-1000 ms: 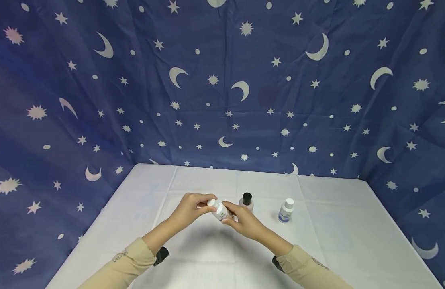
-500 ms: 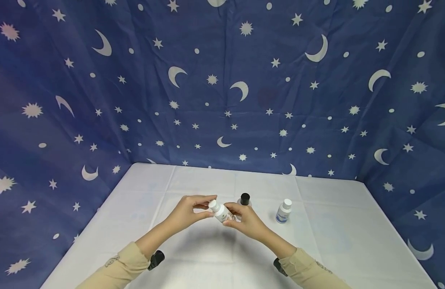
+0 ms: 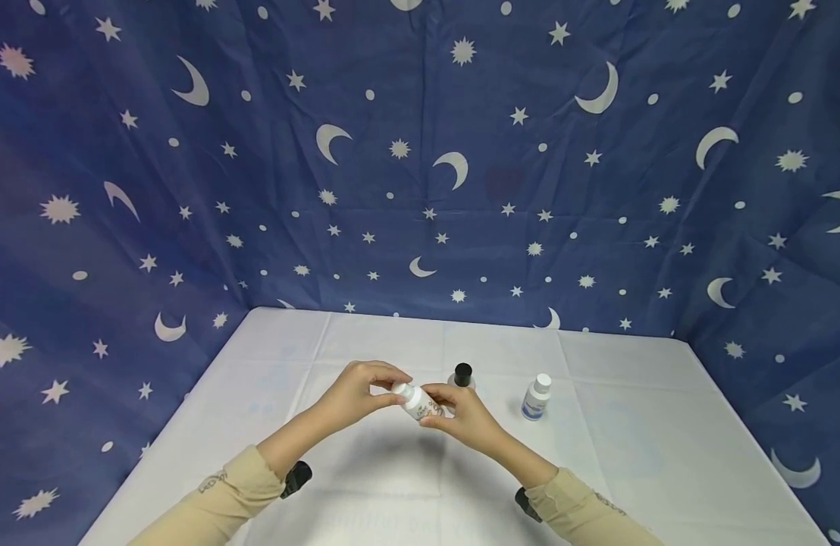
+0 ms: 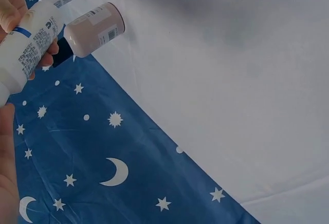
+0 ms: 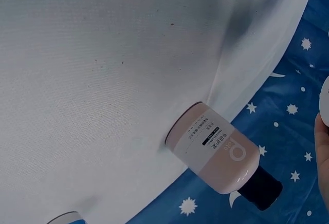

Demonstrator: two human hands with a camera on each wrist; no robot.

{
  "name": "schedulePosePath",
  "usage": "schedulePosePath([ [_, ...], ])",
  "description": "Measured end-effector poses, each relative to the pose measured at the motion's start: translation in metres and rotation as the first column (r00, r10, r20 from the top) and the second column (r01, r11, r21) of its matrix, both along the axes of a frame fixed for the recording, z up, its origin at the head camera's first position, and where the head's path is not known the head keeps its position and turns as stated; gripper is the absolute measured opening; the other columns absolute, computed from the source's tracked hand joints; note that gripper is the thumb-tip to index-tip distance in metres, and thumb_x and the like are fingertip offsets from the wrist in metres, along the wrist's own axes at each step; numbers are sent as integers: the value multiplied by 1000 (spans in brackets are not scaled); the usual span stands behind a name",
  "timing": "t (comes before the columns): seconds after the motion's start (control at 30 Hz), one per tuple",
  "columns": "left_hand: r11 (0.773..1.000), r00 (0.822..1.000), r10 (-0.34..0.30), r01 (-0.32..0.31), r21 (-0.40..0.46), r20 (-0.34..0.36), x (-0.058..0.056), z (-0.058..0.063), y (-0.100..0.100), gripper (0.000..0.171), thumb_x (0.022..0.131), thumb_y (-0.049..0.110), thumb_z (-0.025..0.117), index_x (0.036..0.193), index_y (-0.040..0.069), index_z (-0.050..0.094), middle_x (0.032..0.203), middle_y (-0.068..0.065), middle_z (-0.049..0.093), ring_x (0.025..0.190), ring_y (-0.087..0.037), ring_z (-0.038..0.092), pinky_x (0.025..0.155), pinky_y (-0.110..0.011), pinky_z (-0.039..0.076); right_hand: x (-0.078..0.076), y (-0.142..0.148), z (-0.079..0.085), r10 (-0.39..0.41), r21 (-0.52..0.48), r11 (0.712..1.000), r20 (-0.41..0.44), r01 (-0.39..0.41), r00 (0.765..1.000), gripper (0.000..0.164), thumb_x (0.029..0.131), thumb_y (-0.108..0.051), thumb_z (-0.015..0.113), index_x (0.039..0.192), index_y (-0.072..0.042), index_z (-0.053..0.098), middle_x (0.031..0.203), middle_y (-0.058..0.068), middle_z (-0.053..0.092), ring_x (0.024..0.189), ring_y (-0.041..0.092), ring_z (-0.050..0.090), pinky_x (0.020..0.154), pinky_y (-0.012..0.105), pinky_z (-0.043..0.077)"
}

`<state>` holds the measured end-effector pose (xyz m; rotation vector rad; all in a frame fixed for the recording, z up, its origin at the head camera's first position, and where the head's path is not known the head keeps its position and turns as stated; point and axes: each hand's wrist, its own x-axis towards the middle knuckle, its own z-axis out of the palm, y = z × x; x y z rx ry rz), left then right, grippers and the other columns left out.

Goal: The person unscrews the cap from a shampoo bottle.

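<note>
A small white bottle [image 3: 423, 406] with a printed label is held tilted above the table, its white cap [image 3: 402, 390] toward the left. My right hand [image 3: 466, 418] grips the bottle's body. Fingers and thumb of my left hand [image 3: 355, 394] pinch the cap. The left wrist view shows the held bottle [image 4: 37, 41] closer, with small print and a blue band on its label. Behind my right hand stands a pale pink bottle [image 5: 216, 149] with a black cap [image 3: 463, 374], partly hidden in the head view.
To the right of my hands, a white bottle with a blue label [image 3: 536, 398] stands upright on the white-covered table [image 3: 638, 425]. A blue curtain [image 3: 365, 182] with moons and stars hangs behind the table and along its sides. A dark device [image 3: 297, 479] is worn at my left wrist.
Half a second ago the left fingers were spread apart around the cap; now they have come together on it again. The right hand keeps its grip. The head view has shifted slightly.
</note>
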<state>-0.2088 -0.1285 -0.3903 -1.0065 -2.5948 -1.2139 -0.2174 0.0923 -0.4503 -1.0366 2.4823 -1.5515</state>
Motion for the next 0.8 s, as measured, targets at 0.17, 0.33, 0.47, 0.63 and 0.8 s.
schedulePosePath([
  [0.17, 998, 998, 60, -60, -9, 24, 2, 2, 4, 24, 77, 11, 77, 97, -1, 71, 91, -9, 71, 77, -13, 66, 68, -16, 55, 1, 0, 1, 7, -2, 1000, -35, -7, 999, 41, 81, -17, 72, 117, 1, 61, 112, 14, 67, 100, 23, 65, 93, 36, 52],
  [0.33, 969, 966, 244, -245, 3, 85, 6, -1, 10, 22, 74, 16, 80, 86, 0, 72, 76, -5, 69, 64, -7, 60, 58, -15, 51, 2, -3, 0, 8, 10, 1000, -39, -8, 999, 42, 82, -18, 72, 117, 1, 61, 112, 13, 67, 100, 22, 65, 94, 36, 52],
  [0.47, 930, 927, 367, -367, -9, 73, 8, -3, 14, 22, 72, 22, 82, 70, 3, 69, 62, 0, 62, 56, -5, 53, 51, -17, 46, 3, -5, -1, 9, 21, 1000, -30, -8, 1000, 42, 82, -18, 71, 117, 1, 61, 113, 13, 67, 102, 21, 64, 95, 34, 52],
  [0.63, 913, 912, 408, -408, -10, 33, 7, -4, 15, 32, 72, 29, 81, 57, 9, 61, 54, 3, 58, 51, -5, 48, 46, -18, 40, 3, -4, 1, 6, 26, 1000, -51, -5, 999, 42, 82, -17, 71, 118, 3, 60, 115, 16, 66, 103, 26, 64, 94, 34, 52],
  [0.8, 911, 910, 412, -412, -3, 38, 6, -4, 17, 31, 71, 34, 81, 64, 8, 67, 60, 2, 64, 57, -4, 54, 52, -18, 46, 3, -2, 1, 4, 15, 1000, -43, -4, 999, 43, 82, -18, 71, 118, 3, 60, 115, 15, 66, 103, 26, 64, 95, 34, 51],
])
